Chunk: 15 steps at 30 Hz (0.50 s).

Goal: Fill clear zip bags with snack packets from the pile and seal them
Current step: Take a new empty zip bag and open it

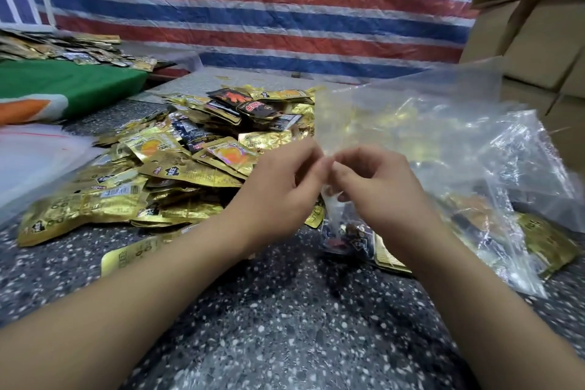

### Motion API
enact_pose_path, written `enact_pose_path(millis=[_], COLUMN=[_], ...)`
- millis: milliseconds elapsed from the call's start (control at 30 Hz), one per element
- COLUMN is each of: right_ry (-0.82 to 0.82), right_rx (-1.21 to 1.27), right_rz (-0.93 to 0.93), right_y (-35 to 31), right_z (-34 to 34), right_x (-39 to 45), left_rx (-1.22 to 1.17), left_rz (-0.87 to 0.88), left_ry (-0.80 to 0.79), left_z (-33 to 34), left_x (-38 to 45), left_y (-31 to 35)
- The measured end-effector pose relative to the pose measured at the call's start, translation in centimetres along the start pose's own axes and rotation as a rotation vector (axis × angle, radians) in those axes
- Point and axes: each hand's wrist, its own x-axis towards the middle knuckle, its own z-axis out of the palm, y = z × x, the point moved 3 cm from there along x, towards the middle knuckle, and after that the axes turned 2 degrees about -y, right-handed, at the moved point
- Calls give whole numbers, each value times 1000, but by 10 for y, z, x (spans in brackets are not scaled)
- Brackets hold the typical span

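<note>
Left hand [285, 180] and right hand [376, 187] meet, fingers curled, both pinching one edge of a clear zip bag [411, 123]. Gold snack packets [177, 168] heaped beside; print too blurred to read.

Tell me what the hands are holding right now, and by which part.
Both the left hand and right hand pinch a clear plastic zip bag at one edge, fingertips close together; the motion blur hides which edge.
</note>
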Motion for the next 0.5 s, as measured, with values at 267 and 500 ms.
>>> enact_pose_path(millis=[267, 500], right_ry=[-100, -215], right_rx=[251, 285], right_rz=[86, 92], right_y=[6, 5], right_z=[-5, 1], right_x=[0, -5], left_rx=[13, 152], left_rz=[-50, 69], left_ry=[-221, -169], left_z=[1, -5], left_x=[-1, -1], left_y=[-7, -3])
